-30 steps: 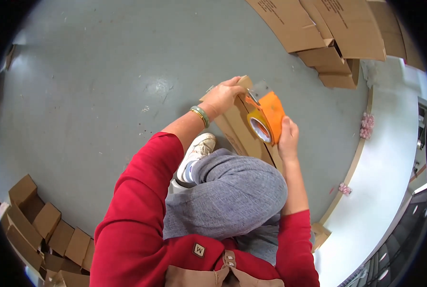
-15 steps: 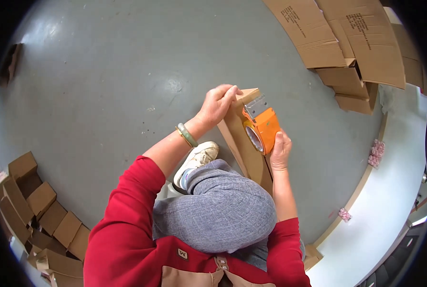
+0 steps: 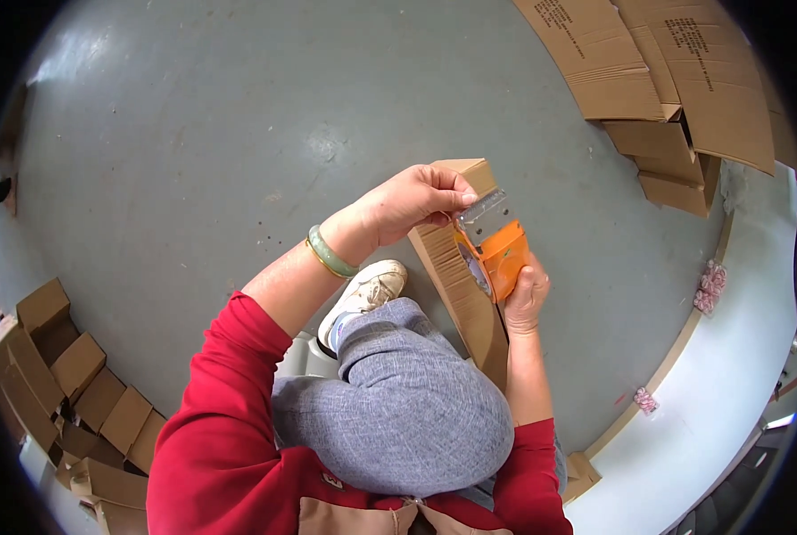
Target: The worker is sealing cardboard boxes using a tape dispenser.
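Observation:
My right hand (image 3: 526, 299) is wrapped round an orange tape dispenser (image 3: 507, 254) with a metal front end and a roll of tape in it. At that metal end, the thumb and fingers of my left hand (image 3: 421, 203) are pinched together; what lies between them is too small to make out. A long, narrow cardboard box (image 3: 452, 276) stretches away from me beneath both hands. Its near part is partly hidden by my bent leg and right forearm. The dispenser is over the box's right side.
Flattened and folded cardboard boxes (image 3: 644, 85) are piled at the far right. More open boxes (image 3: 95, 392) lie at the lower left. Along the right runs a white surface (image 3: 684, 419) with small pink-and-white bundles (image 3: 710, 287) at its edge. My shoe (image 3: 369, 290) rests on the grey floor (image 3: 238, 160).
My left hand has come off the box's far end and moved right, onto the dispenser's metal end. The dispenser in my right hand has shifted slightly right and nearer.

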The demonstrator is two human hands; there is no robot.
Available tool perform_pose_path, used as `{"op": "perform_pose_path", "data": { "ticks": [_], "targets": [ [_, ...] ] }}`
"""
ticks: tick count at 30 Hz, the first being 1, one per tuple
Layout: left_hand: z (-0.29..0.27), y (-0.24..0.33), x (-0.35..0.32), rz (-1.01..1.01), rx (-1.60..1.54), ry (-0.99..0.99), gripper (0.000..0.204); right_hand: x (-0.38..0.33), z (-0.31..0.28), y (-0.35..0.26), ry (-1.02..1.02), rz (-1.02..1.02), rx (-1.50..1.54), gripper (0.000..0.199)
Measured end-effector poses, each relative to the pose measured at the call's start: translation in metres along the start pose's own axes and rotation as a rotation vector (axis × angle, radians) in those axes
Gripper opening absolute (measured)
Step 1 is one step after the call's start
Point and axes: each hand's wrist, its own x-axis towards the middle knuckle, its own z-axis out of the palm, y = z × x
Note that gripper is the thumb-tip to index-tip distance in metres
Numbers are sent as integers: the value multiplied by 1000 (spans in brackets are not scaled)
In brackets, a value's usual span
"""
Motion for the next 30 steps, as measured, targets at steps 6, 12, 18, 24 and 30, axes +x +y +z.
{"op": "perform_pose_path", "data": {
  "ticks": [6, 12, 18, 24, 30],
  "targets": [
    [0, 0, 2, -32, -176, -110, 11, -6, -8, 9, -35, 24, -48, 63],
    [5, 9, 1, -113, -53, -164, 11, -6, -9, 2, -44, 5, -118, 69],
    [2, -5, 10, -146, -285, -148, 11, -7, -11, 6, -47, 16, -134, 72],
    [0, 3, 5, -194, -266, -106, 21, -9, -10, 6, -56, 19, -146, 74],
    [2, -1, 5, -32, -200, -94, 12, -5, -11, 4, -100, -11, -113, 70]
  ]
}}
